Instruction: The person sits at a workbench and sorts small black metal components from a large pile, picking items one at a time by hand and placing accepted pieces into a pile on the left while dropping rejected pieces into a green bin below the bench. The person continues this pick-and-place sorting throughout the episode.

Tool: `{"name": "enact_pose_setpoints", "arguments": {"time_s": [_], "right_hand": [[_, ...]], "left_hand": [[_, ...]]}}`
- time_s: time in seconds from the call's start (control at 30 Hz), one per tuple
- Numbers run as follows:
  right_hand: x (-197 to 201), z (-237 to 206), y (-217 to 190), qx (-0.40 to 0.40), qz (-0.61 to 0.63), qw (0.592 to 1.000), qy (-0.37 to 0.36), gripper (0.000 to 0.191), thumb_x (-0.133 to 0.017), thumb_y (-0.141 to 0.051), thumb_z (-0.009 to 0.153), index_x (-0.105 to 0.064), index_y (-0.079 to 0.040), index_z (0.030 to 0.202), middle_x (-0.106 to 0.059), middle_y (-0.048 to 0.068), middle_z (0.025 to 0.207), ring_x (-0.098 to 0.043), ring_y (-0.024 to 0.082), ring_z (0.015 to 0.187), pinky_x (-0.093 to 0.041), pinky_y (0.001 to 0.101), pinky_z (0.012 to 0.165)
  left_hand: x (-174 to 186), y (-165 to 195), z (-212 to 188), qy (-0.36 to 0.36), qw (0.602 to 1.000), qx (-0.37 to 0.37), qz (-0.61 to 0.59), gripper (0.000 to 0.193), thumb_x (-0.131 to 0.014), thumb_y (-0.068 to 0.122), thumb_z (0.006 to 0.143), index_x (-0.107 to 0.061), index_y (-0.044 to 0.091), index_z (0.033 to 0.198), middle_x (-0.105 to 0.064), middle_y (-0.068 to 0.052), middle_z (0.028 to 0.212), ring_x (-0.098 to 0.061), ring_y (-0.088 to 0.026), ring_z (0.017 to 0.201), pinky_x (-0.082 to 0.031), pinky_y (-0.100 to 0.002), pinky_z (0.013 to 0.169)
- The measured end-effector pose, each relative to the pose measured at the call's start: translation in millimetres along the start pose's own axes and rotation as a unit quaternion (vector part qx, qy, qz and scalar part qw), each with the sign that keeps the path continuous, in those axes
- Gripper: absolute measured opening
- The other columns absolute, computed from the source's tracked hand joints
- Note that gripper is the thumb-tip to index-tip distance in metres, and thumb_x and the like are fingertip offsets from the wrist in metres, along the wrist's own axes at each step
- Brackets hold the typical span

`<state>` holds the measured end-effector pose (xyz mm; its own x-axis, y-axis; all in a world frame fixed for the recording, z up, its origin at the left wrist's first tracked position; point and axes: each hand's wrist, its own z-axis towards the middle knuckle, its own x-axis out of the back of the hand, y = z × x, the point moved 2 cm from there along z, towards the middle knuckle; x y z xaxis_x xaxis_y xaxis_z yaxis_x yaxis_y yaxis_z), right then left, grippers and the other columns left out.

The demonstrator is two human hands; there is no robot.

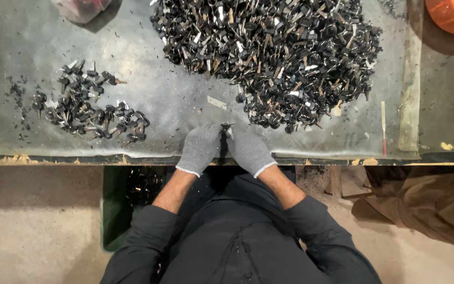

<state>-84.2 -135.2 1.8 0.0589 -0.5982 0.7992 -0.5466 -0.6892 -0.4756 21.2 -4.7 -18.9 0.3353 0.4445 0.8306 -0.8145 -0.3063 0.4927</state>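
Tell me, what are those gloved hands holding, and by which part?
Both hands pinch one small black-headed key between their fingertips; the exact part gripped is hidden.

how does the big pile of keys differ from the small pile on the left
The big pile is heaped deep and dense; the small pile lies thin and scattered. The big pile sits ahead of the left hand and right hand; the small pile lies off to their left. Both hold black-headed keys.

I count two gloved hands, left hand [199, 147] and right hand [249, 151], two heaps of black-headed keys, large heap [274, 52] and small heap [88, 105], one orange tub [450, 16], and one red-tipped stick [383, 126].
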Motion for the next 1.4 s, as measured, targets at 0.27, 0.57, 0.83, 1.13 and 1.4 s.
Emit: {"name": "enact_pose_setpoints", "arguments": {"time_s": [0.27,0.57,0.83,1.13,1.4], "right_hand": [[2.0,-6.0,-2.2,0.031,0.005,0.997,0.066,0.026,-0.061,-0.027,0.099,-0.059,-0.003,0.111,-0.073,0.023,0.082,-0.071,0.044,0.076,-0.056,0.0548,0.066],[-16.3,-8.6,-9.1,0.067,-0.07,0.992,0.079,0.02,-0.054,-0.019,0.102,-0.059,-0.004,0.115,-0.073,0.02,0.086,-0.073,0.041,0.078,-0.058,0.0524,0.066],[22.2,2.3,-3.5,0.024,0.056,0.998,-0.01,0.041,-0.052,-0.034,0.102,-0.052,-0.001,0.125,-0.071,0.025,0.08,-0.072,0.045,0.075,-0.058,0.055,0.067],[-2.0,-28.6,-3.4,0.068,-0.025,0.995,0.073,0.03,-0.056,-0.023,0.097,-0.059,-0.004,0.119,-0.072,0.02,0.078,-0.073,0.04,0.073,-0.057,0.0505,0.063],[-19.1,-15.9,-8.0,0.019,-0.06,0.993,0.095,0.022,-0.054,-0.025,0.107,-0.063,-0.004,0.107,-0.073,0.018,0.089,-0.074,0.036,0.08,-0.06,0.0462,0.066]], "left_hand": [[3.2,-2.7,0.8,0.006,0.998,0.029,-0.051,0.034,-0.069,0.011,0.084,-0.066,0.005,0.117,-0.068,-0.014,0.09,-0.069,-0.036,0.083,-0.054,-0.047,0.071],[1.6,11.2,-8.9,0.042,0.998,0.015,-0.043,0.042,-0.063,0.0,0.083,-0.068,0.008,0.125,-0.069,-0.015,0.094,-0.07,-0.035,0.084,-0.056,-0.047,0.072],[-0.7,4.2,-13.9,0.039,0.991,0.117,-0.042,0.019,-0.076,0.019,0.085,-0.064,0.005,0.093,-0.067,-0.014,0.081,-0.069,-0.037,0.072,-0.053,-0.049,0.063],[6.4,11.9,-12.2,0.056,0.992,0.116,-0.006,0.018,-0.078,0.023,0.08,-0.069,0.009,0.087,-0.069,-0.013,0.079,-0.069,-0.035,0.069,-0.052,-0.048,0.06],[0.9,20.2,-17.0,0.042,0.996,0.075,-0.009,0.007,-0.071,0.014,0.088,-0.067,0.008,0.086,-0.068,-0.012,0.079,-0.068,-0.035,0.072,-0.053,-0.048,0.064]]}}
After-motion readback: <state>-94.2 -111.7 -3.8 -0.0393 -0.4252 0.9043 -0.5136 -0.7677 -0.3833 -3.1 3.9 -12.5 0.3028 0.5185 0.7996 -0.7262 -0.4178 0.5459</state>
